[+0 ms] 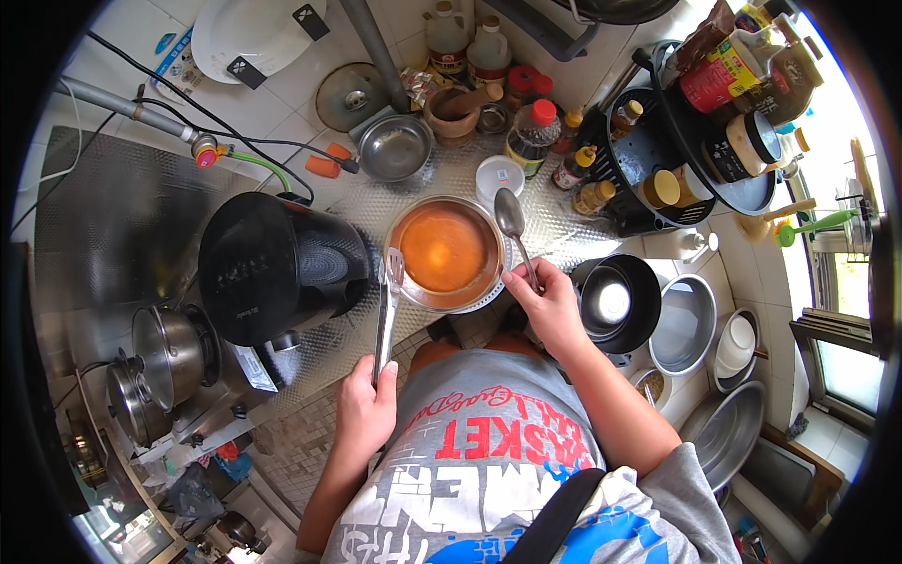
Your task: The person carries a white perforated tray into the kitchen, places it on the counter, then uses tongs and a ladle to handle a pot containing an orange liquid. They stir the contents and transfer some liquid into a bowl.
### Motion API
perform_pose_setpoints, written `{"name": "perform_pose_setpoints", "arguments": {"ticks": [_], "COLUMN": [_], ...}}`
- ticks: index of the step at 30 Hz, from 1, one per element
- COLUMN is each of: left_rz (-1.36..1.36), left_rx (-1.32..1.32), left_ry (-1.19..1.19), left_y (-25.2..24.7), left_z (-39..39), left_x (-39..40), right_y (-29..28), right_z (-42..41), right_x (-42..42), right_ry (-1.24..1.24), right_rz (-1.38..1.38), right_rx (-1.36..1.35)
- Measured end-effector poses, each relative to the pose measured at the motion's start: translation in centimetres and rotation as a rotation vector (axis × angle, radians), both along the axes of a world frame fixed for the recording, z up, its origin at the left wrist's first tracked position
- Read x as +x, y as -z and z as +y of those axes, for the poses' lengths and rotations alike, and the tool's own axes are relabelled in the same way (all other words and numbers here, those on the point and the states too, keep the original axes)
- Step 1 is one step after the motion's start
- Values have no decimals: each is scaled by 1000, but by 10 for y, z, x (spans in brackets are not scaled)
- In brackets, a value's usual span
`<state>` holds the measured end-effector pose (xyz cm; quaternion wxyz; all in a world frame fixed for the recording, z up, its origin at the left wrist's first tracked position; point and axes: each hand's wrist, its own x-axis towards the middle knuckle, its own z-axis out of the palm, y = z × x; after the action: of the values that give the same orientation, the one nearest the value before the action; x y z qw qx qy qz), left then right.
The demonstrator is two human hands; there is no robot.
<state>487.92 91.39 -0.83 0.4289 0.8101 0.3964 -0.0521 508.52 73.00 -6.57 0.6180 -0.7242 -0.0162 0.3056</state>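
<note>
My left hand grips the lower end of a pair of metal tongs. Their slotted tip reaches the left rim of a wide metal bowl. Orange-red liquid fills much of the bowl, which appears to rest on a perforated metal base. In my right hand is a metal spoon, held by its handle with the bowl end pointing away from me, to the right of the metal bowl. Behind the spoon sits a white-lidded round container.
A black air fryer stands to the left, with lidded pots beyond it. Sauce bottles, a wooden mortar and a small metal bowl line the back. At right are a dark pot and a seasoning rack.
</note>
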Motion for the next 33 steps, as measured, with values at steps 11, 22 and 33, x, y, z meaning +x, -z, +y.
{"name": "perform_pose_setpoints", "arguments": {"ticks": [11, 22, 33], "left_rz": [-36, -54, -103], "left_rx": [9, 83, 104], "left_ry": [48, 108, 118], "left_y": [-1, 4, 14], "left_z": [-1, 1, 0], "left_x": [0, -6, -9], "right_y": [8, 3, 2], "right_z": [12, 7, 10], "right_x": [-4, 2, 3], "right_ry": [123, 97, 70], "right_rz": [-183, -46, 33], "right_rx": [-51, -168, -179]}}
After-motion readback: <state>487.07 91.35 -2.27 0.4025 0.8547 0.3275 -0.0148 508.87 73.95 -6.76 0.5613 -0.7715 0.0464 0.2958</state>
